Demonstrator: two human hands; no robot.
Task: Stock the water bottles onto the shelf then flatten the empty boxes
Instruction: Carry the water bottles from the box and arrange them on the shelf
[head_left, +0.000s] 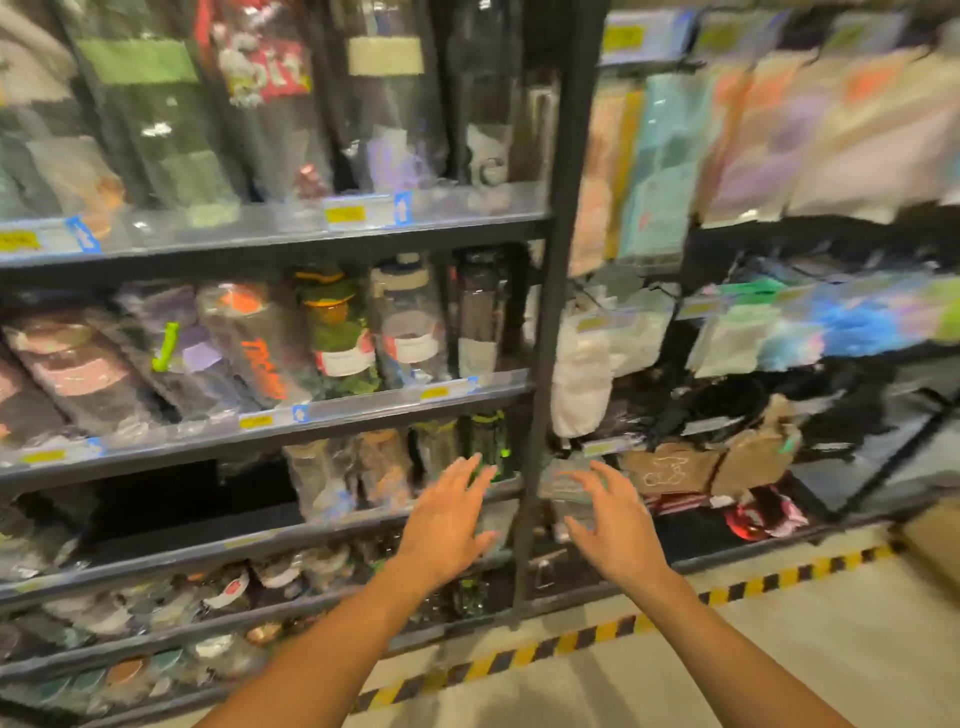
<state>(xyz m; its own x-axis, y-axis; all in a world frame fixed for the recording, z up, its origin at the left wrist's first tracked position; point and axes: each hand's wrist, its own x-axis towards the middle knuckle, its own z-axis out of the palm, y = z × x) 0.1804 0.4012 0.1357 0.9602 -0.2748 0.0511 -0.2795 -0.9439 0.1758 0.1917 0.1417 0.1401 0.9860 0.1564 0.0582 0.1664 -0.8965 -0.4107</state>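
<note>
Though apart, both hands splayed

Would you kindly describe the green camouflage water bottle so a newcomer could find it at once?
Find the black metal upright post between the two shelving bays, then the second shelf down on its left. The green camouflage water bottle stands third from the post; it alone has a mottled green body and an orange neck band.
</note>
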